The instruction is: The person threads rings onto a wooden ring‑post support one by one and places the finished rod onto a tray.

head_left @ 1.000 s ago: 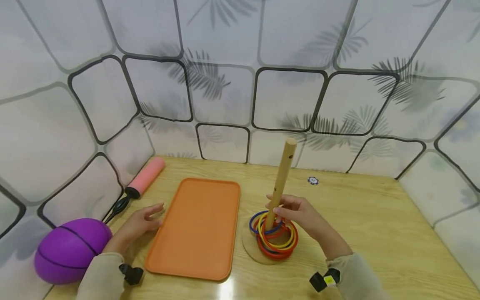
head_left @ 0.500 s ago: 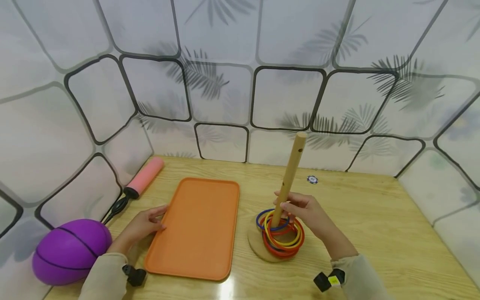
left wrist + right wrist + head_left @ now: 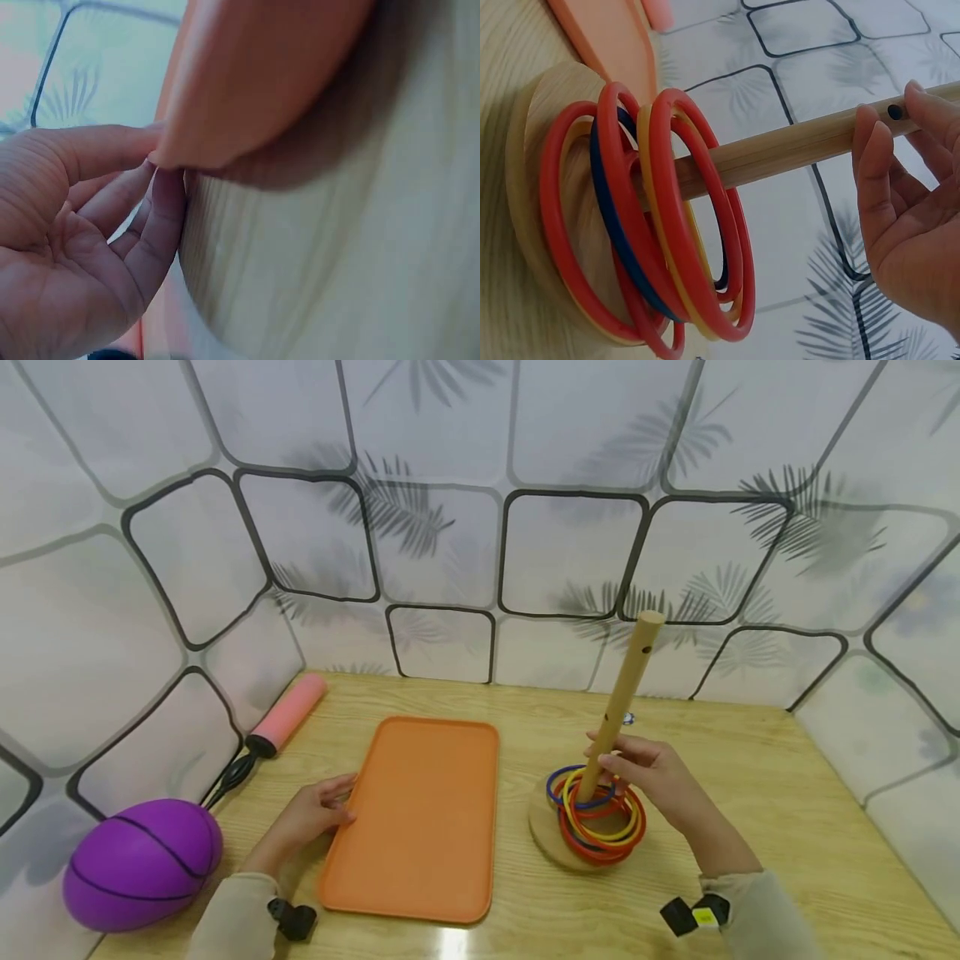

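In the head view my left hand [image 3: 311,817] is at the left edge of an orange tray [image 3: 422,814]. The left wrist view shows thumb and fingers pinching the tray's rim [image 3: 180,142]. My right hand [image 3: 656,777] holds the wooden post [image 3: 630,672] of a ring toss stand between thumb and fingers. Red, yellow and blue rings [image 3: 600,857] hang loosely round the post, over its round wooden base [image 3: 546,831]. In the right wrist view the right hand [image 3: 915,195] grips the post above the rings. Whether the base lies fully flat cannot be told.
A purple ball [image 3: 142,867] with black lines sits at the front left. Behind it lies a pink hand pump [image 3: 288,714] with a black end. A small poker chip [image 3: 628,718] shows partly behind the post. Patterned walls enclose the wooden table [image 3: 780,777].
The ring toss stand has moved right with my right hand. My left hand has come to the tray's edge and taken hold, and the tray has shifted slightly right.
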Available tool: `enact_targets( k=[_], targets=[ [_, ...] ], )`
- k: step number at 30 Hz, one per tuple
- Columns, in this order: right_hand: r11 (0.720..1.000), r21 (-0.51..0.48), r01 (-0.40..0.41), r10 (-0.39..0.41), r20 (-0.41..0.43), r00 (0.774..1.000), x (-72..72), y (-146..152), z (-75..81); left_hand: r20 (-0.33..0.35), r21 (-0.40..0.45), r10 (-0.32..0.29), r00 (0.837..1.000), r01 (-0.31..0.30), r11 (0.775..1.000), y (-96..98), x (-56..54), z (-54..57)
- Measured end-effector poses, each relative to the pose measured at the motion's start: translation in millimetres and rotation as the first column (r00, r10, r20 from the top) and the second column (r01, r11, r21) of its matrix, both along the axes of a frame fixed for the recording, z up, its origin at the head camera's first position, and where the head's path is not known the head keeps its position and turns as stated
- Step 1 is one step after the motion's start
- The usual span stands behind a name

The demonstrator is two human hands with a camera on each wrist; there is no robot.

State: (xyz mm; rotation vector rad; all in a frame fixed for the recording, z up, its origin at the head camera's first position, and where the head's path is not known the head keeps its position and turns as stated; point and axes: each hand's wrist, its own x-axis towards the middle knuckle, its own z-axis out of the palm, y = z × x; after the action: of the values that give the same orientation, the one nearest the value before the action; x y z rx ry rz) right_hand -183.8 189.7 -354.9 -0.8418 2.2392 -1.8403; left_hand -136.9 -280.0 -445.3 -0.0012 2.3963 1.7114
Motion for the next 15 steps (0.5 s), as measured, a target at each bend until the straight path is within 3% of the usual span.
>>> enact_targets(
  k=[8, 15],
  targets=[
    [0.999, -0.028, -0.033, 0.031, -0.061, 0.998, -1.1, 9, 12.9, -0.004, 0.046, 0.037, 0.999, -0.037, 0.998, 49.6, -1.9, -0.4],
    [0.997, -0.069, -0.039, 0.035, -0.055, 0.998, 1.2, 10, 16.3, 0.022, 0.082, 0.094, 0.995, -0.095, 0.992, 101.7, -10.7, -7.3]
  ],
)
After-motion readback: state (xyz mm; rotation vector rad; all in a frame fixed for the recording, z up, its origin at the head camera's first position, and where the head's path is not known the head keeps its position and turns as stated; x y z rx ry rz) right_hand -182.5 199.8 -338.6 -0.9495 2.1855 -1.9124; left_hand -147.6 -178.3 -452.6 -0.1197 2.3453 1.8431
